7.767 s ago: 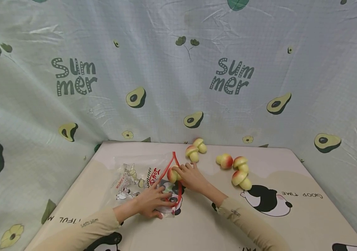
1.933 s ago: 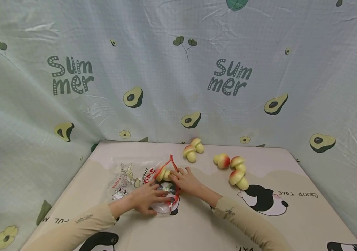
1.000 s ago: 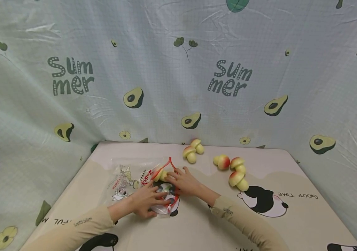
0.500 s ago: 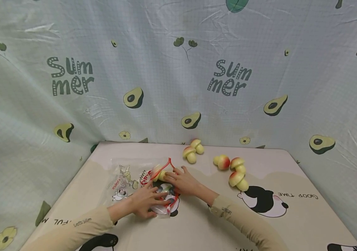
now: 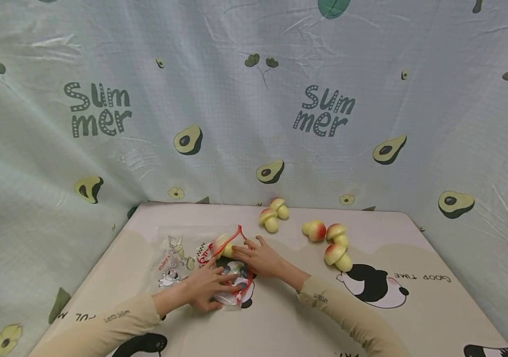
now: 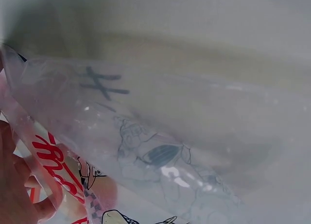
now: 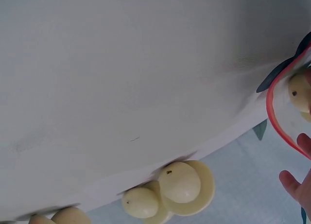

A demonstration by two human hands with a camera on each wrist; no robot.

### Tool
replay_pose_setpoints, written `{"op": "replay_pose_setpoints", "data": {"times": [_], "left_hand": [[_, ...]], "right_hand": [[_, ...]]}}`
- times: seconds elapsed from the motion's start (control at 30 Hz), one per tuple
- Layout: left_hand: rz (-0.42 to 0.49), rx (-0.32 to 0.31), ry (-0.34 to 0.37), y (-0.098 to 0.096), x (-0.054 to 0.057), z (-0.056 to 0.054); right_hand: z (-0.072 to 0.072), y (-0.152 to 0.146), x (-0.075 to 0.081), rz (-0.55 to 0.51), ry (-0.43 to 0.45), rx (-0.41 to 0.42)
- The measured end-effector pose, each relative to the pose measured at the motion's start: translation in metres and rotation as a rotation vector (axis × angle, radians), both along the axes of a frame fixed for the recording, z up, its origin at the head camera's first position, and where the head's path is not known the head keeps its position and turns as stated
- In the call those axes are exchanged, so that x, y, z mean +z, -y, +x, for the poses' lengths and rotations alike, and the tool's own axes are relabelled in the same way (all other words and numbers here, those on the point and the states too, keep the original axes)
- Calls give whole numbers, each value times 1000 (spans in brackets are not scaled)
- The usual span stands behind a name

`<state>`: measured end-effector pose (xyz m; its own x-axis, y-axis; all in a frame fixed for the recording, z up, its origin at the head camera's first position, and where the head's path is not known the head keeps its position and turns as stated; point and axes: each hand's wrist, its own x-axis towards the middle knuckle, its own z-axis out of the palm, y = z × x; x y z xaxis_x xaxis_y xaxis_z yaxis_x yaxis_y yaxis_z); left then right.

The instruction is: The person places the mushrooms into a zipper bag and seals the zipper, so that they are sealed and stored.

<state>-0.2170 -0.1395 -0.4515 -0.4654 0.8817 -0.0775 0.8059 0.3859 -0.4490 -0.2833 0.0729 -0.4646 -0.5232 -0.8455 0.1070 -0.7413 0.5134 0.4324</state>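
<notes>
A clear plastic bag [image 5: 175,260] with a red-edged mouth and cartoon print lies on the table. My left hand [image 5: 200,288] rests on the near side of its mouth with fingers spread. Printed film [image 6: 53,161] overlaps those fingers in the left wrist view. My right hand [image 5: 263,259] pinches the stem of a yellow toy mushroom [image 5: 227,249] just inside the mouth; its red-tinted cap shows through the plastic. The right wrist view has this mushroom [image 7: 299,93] behind the red rim [image 7: 273,112], two fingertips standing off nearby. Part of its stem is hidden by the right hand.
Two toy mushrooms [image 5: 269,219] touch each other by the table's far edge. Farther right several more sit in a cluster, among them one on its side [image 5: 314,230] and a front one [image 5: 338,257]. A cloth curtain with avocado print [image 5: 218,99] stands behind the table [image 5: 280,322].
The right hand has pushed the mushroom leftward, from the bag's mouth to just inside it. The left hand keeps its place on the bag. The other mushrooms have not moved.
</notes>
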Motion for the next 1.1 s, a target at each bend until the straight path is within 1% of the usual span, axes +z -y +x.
{"op": "replay_pose_setpoints", "data": {"times": [0.37,0.6,0.87,1.0,1.1], "left_hand": [[-1,0,-2,0,-1,0],[5,0,3,0,-2,-1],[-1,-1,-6,-1,0,0],[6,-11,-13,-1,-1,-1],[22,-25,-21,1,-1,0]], "right_hand": [[-4,2,-8,24,-27,9],[-2,4,-7,49,-32,-2],[-1,4,-6,37,-32,-5],[1,2,-5,36,-34,-7],[3,0,-3,15,-22,0]]}}
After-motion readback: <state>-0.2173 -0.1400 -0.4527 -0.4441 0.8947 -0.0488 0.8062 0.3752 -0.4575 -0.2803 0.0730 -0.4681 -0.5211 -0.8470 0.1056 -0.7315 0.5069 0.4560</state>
